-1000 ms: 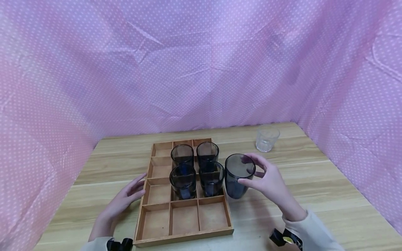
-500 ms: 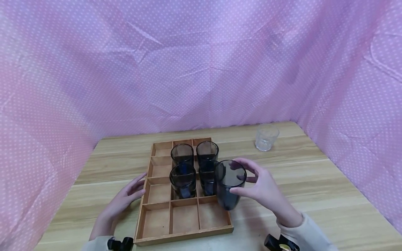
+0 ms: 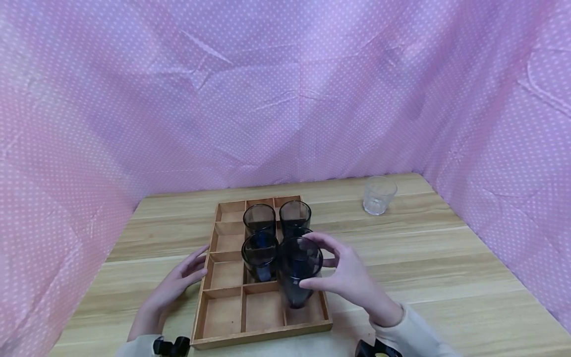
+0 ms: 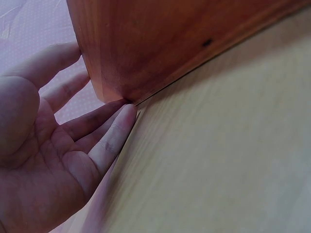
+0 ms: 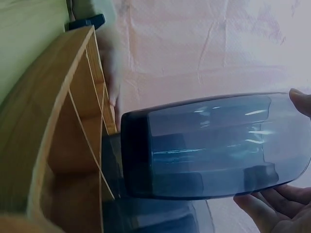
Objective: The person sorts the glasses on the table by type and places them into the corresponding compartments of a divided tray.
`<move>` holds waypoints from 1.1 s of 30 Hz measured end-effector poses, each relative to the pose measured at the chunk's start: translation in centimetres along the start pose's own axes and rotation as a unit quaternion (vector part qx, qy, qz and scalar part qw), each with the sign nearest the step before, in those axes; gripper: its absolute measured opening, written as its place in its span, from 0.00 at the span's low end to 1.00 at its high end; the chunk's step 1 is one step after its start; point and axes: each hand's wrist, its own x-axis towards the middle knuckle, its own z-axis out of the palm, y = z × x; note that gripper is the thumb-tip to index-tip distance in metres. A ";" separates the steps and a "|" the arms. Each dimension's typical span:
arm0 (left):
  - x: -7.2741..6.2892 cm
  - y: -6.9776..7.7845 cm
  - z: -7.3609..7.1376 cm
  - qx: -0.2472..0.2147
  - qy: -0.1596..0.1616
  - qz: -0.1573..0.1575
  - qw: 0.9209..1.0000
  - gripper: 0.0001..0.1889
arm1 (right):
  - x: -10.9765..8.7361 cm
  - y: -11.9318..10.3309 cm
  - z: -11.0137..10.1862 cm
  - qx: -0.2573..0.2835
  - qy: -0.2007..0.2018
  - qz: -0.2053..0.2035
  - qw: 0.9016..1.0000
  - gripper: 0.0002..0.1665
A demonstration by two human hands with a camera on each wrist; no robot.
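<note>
My right hand (image 3: 349, 275) grips a dark, see-through glass tumbler (image 3: 296, 277) by its upper part, thumb on the near side, fingers on the far side. The tumbler hangs over the front right compartment of a wooden divided tray (image 3: 220, 317). In the right wrist view the tumbler's thick base (image 5: 136, 155) shows just above the dividers. Several like tumblers stand in the tray's middle and right columns, among them a front one (image 3: 260, 258); another is mostly hidden behind the held one. My left hand (image 3: 171, 287) touches the tray's left side with extended fingers (image 4: 114, 141).
A small clear glass (image 3: 378, 196) stands at the back right of the wooden table (image 3: 428, 248). Pink dotted cloth (image 3: 285, 99) hangs behind the table and along both sides.
My right hand has carried the tumbler leftward and toward me, from beside the tray's right edge to over the front right compartment. The left hand has stayed at the tray's side.
</note>
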 end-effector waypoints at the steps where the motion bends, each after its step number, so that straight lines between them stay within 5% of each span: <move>1: 0.0 0.0 0.0 -0.003 -0.001 -0.001 1.000 0.33 | 0.1 0.0 0.3 0.005 -0.002 0.000 1.000 0.42; 15: -0.1 -0.1 0.2 0.000 0.002 0.001 1.000 0.33 | 0.6 0.9 3.9 0.039 -0.036 -0.039 0.998 0.42; 33: -0.4 -0.2 0.5 0.005 0.005 0.003 1.000 0.33 | 0.1 1.8 5.9 0.009 -0.058 -0.018 0.998 0.43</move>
